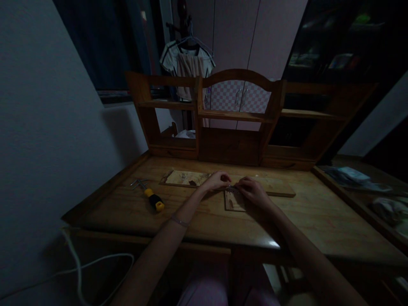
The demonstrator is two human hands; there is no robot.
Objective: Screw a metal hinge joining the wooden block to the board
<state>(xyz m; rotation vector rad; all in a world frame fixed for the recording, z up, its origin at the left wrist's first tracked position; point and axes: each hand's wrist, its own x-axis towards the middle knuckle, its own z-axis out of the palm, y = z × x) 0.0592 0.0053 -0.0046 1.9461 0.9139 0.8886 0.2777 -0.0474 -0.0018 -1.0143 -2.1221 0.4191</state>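
Note:
Over the desk, my left hand [218,181] and my right hand [253,190] are close together with fingers bent. Between their fingertips is a small shiny metal piece [232,187], too dim and small for its kind to show. Both hands seem to pinch it, right at the upper edge of a small square wooden board [234,203]. Behind that lies a long flat wooden board [280,187] with dark patches on its left part, partly hidden by my hands. To the left, a screwdriver [154,200] with a yellow and black handle lies by some thin metal rods [139,183].
The wooden desk [197,216] has a raised shelf unit [229,144] along its back. Low wooden rims border both sides. At right, a lower surface holds a pale bundle [390,210] and flat packets [353,174]. A white cable [78,267] hangs at the lower left.

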